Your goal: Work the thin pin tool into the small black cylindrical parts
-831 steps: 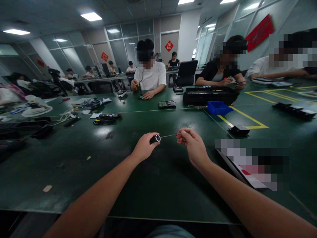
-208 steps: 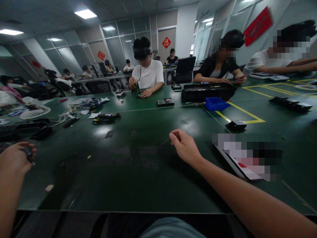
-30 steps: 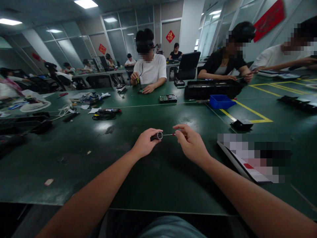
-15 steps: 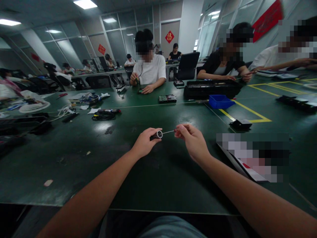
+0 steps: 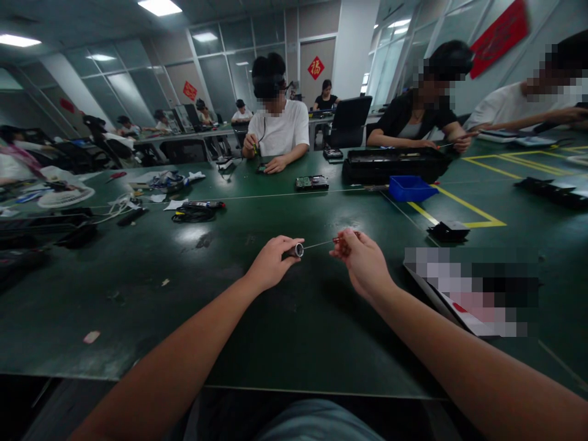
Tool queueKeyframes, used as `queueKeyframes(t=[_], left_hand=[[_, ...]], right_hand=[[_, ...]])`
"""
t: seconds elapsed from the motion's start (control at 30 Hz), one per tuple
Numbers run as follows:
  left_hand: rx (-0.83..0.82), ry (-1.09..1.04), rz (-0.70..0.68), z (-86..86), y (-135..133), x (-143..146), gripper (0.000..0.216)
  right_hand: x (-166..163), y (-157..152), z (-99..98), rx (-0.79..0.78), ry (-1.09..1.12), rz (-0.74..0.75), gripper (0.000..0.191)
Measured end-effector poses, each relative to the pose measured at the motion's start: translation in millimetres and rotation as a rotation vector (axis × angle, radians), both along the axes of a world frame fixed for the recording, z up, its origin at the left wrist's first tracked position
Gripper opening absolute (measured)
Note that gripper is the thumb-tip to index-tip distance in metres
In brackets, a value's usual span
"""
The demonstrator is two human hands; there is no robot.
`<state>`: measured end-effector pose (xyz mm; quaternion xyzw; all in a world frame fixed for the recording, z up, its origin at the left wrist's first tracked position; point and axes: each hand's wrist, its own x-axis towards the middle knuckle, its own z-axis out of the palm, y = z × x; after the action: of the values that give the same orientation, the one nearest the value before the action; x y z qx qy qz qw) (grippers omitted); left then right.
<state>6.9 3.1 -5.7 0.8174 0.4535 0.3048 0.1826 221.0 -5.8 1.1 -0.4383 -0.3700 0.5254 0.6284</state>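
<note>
My left hand is closed around a short dark cylinder with a silver ring at its open end, which faces right. I cannot make out exactly what kind of part it is. Across from it, my right hand grips the reddish handle of a screwdriver. The thin metal shaft points left, and its tip is at the ringed end; whether it reaches inside is too small to tell. Both hands are held over the green table, and the fingers partly cover both handle and cylinder.
To the right lies a white sheet or booklet, partly blurred out. Beyond it are a small black part, a blue bin and a long black housing. A circuit board and a coiled black cable lie ahead. Co-workers sit opposite.
My right hand has shifted slightly right and turned, showing more of the reddish handle. The cylinder in my left hand has barely moved.
</note>
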Motion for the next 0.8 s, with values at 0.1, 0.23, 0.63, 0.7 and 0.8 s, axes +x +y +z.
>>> queueKeyframes(t=[0.1, 0.23, 0.63, 0.7, 0.8], left_hand=[[0.002, -0.006, 0.007, -0.3, -0.5, 0.1, 0.045], [-0.003, -0.013, 0.006, 1.0, -2.0, 1.3, 0.047], [-0.012, -0.052, -0.002, 1.3, -2.8, -1.0, 0.045], [-0.006, -0.058, -0.008, 0.3, -2.3, -1.5, 0.044], [-0.001, -0.059, -0.015, -1.2, -1.7, -2.5, 0.043]], right_hand=[[0.1, -1.6, -1.0, 0.051, -0.095, -0.005, 0.024], [-1.8, -2.0, -1.6, 0.061, -0.159, 0.012, 0.025], [2.4, -15.8, 17.9, 0.166, -0.687, -0.004, 0.037], [2.6, -18.2, 21.5, 0.173, -0.775, -0.027, 0.040], [2.0, -19.2, 21.9, 0.209, -0.794, -0.012, 0.034]])
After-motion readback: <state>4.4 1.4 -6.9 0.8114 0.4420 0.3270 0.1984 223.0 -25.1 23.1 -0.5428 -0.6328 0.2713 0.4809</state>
